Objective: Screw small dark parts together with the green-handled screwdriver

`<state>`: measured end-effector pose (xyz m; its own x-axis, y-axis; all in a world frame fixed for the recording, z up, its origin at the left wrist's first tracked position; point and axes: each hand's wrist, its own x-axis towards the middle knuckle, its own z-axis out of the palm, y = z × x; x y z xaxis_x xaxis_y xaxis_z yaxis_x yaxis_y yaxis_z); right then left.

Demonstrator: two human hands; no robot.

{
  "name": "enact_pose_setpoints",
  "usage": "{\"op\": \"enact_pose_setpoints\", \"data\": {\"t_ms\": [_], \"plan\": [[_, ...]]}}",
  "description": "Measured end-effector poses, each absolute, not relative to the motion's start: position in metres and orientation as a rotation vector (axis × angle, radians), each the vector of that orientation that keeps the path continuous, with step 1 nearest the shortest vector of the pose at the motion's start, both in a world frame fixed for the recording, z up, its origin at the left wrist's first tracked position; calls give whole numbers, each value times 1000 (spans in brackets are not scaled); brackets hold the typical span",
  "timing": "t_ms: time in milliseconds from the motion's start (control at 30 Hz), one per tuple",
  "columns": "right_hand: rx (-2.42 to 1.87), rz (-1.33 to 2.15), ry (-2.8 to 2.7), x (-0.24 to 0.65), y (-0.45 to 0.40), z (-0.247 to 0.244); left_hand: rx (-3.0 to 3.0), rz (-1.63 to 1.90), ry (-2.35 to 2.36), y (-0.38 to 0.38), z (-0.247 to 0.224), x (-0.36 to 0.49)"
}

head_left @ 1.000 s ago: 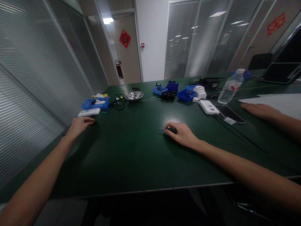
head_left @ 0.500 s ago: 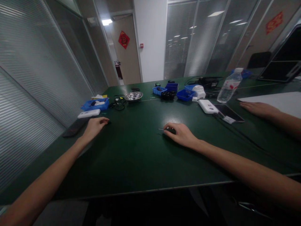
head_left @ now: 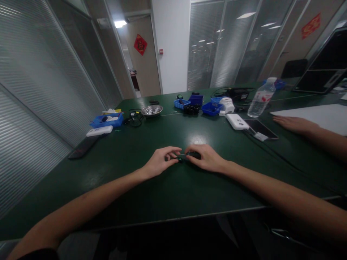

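Observation:
My right hand [head_left: 206, 157] is closed around a dark rounded tool [head_left: 194, 155] with a thin metal shaft pointing left. Just left of it, my left hand [head_left: 160, 161] has its thumb and fingertips at a small dark green piece [head_left: 179, 159], low over the green table [head_left: 127, 195]. The shaft's tip ends close to my left fingertips. Whether it touches the small piece cannot be made out.
Behind my hands are a metal dish [head_left: 152, 111], blue trays [head_left: 211, 108], a white device [head_left: 227, 104] and a bottle [head_left: 262, 98]. White power banks [head_left: 237, 121] and phones lie at both sides. Another person's hand [head_left: 295, 125] rests at right.
My left hand has moved right from the table's left side, bringing the small dark piece up to the tool's tip. My right hand still holds the tool in nearly the same place.

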<state>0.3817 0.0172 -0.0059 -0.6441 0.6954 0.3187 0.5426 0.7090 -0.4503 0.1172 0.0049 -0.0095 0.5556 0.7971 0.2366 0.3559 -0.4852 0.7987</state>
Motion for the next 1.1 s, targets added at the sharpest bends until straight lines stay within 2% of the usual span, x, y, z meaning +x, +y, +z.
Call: {"op": "enact_pose_setpoints", "data": {"t_ms": [400, 1100], "plan": [[-1001, 450, -2394, 385, 20, -7, 2124, 802, 1100, 6, -11, 113], [-853, 473, -2487, 378, 14, -7, 2182, 776, 964, 3, -8, 112]]}}
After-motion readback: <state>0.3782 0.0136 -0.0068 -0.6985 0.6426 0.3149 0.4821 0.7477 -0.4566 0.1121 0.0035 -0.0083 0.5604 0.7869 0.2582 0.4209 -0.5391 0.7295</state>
